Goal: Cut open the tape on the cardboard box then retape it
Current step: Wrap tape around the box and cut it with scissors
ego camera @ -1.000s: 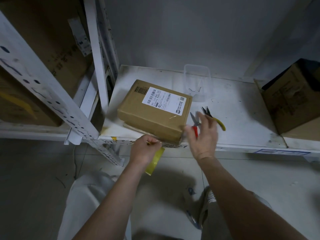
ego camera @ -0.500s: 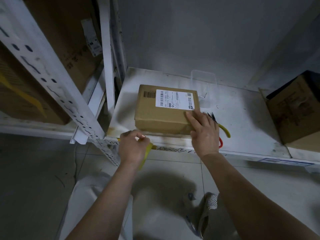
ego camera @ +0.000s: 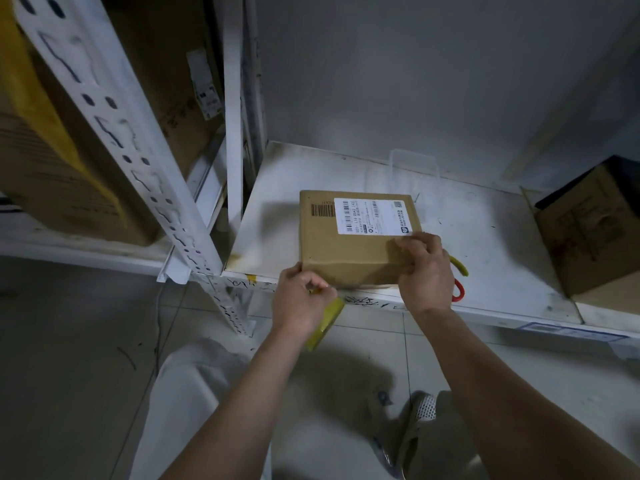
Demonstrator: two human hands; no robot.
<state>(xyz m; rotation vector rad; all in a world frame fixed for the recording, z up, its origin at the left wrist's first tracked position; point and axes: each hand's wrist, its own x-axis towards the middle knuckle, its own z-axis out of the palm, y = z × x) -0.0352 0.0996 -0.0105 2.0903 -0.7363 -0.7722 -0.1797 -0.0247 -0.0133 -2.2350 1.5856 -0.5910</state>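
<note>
A small cardboard box (ego camera: pixel 346 244) with a white shipping label lies at the front of the white shelf (ego camera: pixel 491 237). My left hand (ego camera: pixel 301 299) is at the box's front left corner, closed around a yellowish roll of tape (ego camera: pixel 327 322) that hangs below the shelf edge. My right hand (ego camera: pixel 424 268) rests on the box's front right corner, fingers curled over its top edge. Behind that hand, the red and yellow handles of scissors and pliers (ego camera: pixel 458 278) lie on the shelf, mostly hidden.
A clear plastic container (ego camera: pixel 414 174) stands behind the box near the wall. An open brown carton (ego camera: pixel 595 230) sits at the right of the shelf. Large cartons (ego camera: pixel 69 161) fill the neighbouring shelf at left, behind a perforated white upright (ego camera: pixel 138 161). My knees and a shoe show below.
The box has been squared to the shelf's front edge. My right hand left the scissors and pliers and settled on the box's right corner. My left hand rose with the tape to the left corner.
</note>
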